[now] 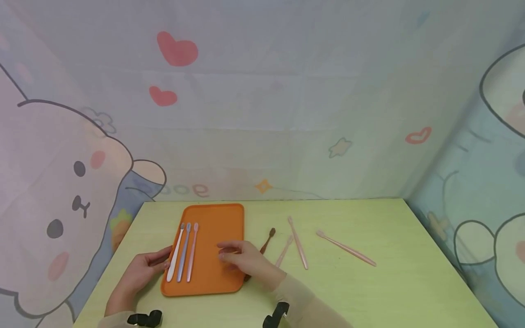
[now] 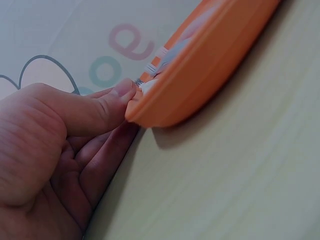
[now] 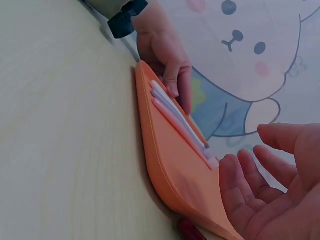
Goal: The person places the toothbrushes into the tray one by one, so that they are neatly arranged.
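Note:
My left hand (image 1: 139,275) pinches the left rim of an orange tray (image 1: 217,221), its thumb over the edge in the left wrist view. Inside the tray, along that side, lie a white toothbrush (image 1: 175,255), a blue toothbrush (image 1: 184,253) and a pink toothbrush (image 1: 192,253), side by side with heads pointing away from me. Over the tray's right half is my right hand (image 1: 250,262), fingers loosely bent and holding nothing. A brown toothbrush (image 1: 268,240) on the table beside the tray is partly hidden behind that hand.
Right of the tray, a short-looking pink toothbrush (image 1: 285,251) is partly covered by my right arm. Beyond it lie another pink toothbrush (image 1: 298,243) and a slanted pink toothbrush (image 1: 346,248). A patterned cloth backdrop (image 1: 287,100) rises behind the light table (image 1: 410,273).

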### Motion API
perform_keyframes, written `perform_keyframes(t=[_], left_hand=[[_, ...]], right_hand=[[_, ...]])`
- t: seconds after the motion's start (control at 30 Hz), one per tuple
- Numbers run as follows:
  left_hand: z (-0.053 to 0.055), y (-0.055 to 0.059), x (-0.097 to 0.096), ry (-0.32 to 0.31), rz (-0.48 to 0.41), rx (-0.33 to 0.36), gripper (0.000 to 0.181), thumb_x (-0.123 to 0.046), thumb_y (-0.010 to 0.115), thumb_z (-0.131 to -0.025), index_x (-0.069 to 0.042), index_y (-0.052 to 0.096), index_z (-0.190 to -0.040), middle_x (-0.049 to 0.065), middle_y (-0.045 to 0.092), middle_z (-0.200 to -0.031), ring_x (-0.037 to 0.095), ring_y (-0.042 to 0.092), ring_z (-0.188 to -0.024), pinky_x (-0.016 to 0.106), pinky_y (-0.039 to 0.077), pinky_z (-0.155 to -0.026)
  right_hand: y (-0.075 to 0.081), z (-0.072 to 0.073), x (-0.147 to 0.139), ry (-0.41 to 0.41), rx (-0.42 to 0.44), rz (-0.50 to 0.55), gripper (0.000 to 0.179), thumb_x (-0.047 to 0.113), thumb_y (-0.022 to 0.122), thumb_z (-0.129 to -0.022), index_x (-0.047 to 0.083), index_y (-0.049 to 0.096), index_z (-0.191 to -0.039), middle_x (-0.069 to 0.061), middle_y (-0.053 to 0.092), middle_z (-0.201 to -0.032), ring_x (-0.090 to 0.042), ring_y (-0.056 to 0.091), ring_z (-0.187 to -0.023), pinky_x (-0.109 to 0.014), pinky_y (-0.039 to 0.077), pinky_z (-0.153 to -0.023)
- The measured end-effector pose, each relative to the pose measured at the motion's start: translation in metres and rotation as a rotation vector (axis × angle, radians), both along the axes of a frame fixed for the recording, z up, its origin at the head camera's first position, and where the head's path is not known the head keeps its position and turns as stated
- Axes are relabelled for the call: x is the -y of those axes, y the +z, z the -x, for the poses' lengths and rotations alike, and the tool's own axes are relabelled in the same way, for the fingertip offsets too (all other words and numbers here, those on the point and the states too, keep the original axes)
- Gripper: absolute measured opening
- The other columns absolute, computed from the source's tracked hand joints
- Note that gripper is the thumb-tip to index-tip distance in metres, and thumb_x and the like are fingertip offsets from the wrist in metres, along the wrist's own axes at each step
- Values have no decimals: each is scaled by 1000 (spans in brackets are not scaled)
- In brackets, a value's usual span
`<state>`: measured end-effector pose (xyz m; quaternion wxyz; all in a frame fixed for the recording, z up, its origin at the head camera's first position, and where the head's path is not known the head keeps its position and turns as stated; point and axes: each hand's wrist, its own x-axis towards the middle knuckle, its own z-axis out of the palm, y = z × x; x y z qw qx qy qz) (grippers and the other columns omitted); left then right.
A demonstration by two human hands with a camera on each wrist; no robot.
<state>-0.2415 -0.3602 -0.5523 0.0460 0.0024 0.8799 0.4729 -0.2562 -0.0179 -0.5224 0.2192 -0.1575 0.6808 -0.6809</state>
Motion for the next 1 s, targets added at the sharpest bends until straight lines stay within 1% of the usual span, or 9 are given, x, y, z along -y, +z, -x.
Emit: perform_keyframes(t=[0.2,0.27,0.4,0.6,0.67,0.77,0.87,0.93,1.0], left_hand=[[0,0,1,-1,-12,19,55,-19,78,-101,-1,61,-150,17,63,-147,7,62,-125,11,46,-97],[-1,0,1,-2,-11,22,55,-19,78,-101,-1,60,-150,17,63,-147,5,61,-124,10,46,-97],[-1,0,2,-2,-7,24,56,-21,78,-101,-2,60,-150,16,63,-147,4,61,-123,10,46,-96],[-1,1,0,2,3,20,56,-23,78,-100,-3,61,-150,15,63,-147,7,60,-126,9,44,-97],[-1,1,0,6,15,18,56,-23,79,-100,-4,61,-150,14,63,-147,8,60,-126,14,46,-101],[-1,1,0,0,28,12,57,-24,78,-100,-3,61,-150,15,63,-147,12,60,-129,33,47,-112],[0,1,1,-3,33,7,57,-24,78,-101,-2,60,-150,16,63,-147,15,60,-130,51,41,-115],[0,0,1,0,30,10,56,-23,78,-101,-2,60,-150,16,63,-147,16,60,-130,51,41,-115],[0,-1,1,5,31,12,56,-22,78,-101,-2,60,-150,15,63,-147,15,60,-130,46,44,-114]], right_hand=[[6,8,-32,-15,-70,19,42,10,65,-108,-6,60,-147,-29,64,-139,-47,64,-123,-49,60,-96],[7,11,-41,-12,-104,7,43,10,64,-109,-7,58,-148,-30,62,-141,-47,64,-124,-46,61,-95],[7,17,-61,-29,-145,-26,45,11,64,-109,-7,58,-149,-30,64,-138,-40,68,-118,-40,62,-91],[6,26,-98,-84,-174,-55,44,12,66,-108,-5,59,-148,-32,64,-135,-45,66,-119,-49,60,-96],[7,29,-114,-99,-169,-64,46,15,66,-108,-3,58,-150,-31,62,-139,-45,65,-123,-48,59,-98],[8,32,-138,-131,-162,-85,50,19,66,-109,-2,56,-152,-29,60,-144,-41,64,-125,-45,59,-99],[8,35,-161,-170,-159,-102,51,20,66,-109,-1,55,-154,-31,58,-146,-39,64,-125,-44,58,-100],[8,37,-177,-198,-169,-122,52,21,66,-109,-1,54,-154,-31,58,-146,-37,65,-124,-45,58,-100],[8,39,-193,-230,-171,-140,52,22,66,-109,-1,53,-155,-30,58,-146,-35,66,-124,-44,59,-99]])
